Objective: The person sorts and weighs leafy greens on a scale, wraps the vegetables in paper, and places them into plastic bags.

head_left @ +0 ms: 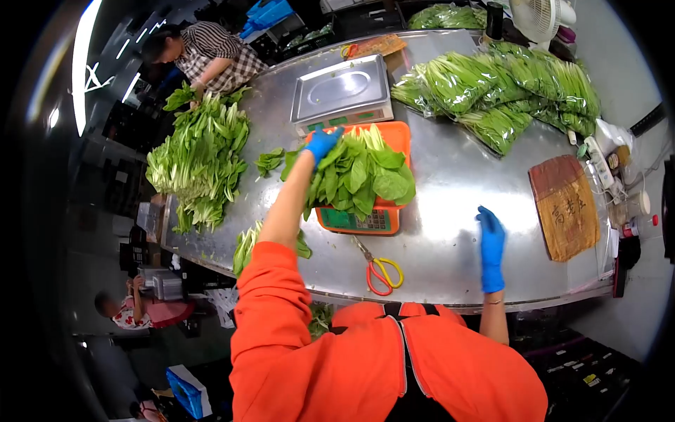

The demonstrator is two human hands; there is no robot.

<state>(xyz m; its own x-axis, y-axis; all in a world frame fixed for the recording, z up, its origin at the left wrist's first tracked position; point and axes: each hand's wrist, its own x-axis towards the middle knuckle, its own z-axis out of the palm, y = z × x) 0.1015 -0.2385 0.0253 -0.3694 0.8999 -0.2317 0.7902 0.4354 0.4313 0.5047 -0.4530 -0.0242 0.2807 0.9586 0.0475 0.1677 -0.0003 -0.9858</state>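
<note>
In the head view, a blue-gloved left hand [323, 143] meets leafy greens [362, 172] heaped on an orange scale [361, 221], its grip impossible to make out. Right of the scale, the right hand [490, 243] is half-open and empty, while the greens hide part of the scale's tray [401, 141]

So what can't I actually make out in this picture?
All in the head view:
- Floor of the orange basket: hidden by leafy greens.
- Grip of the left hand: its blue glove hides the undersides of the fingers.
- Figures on the orange scale: too small.
- White fan: cut off by the top edge.
</note>
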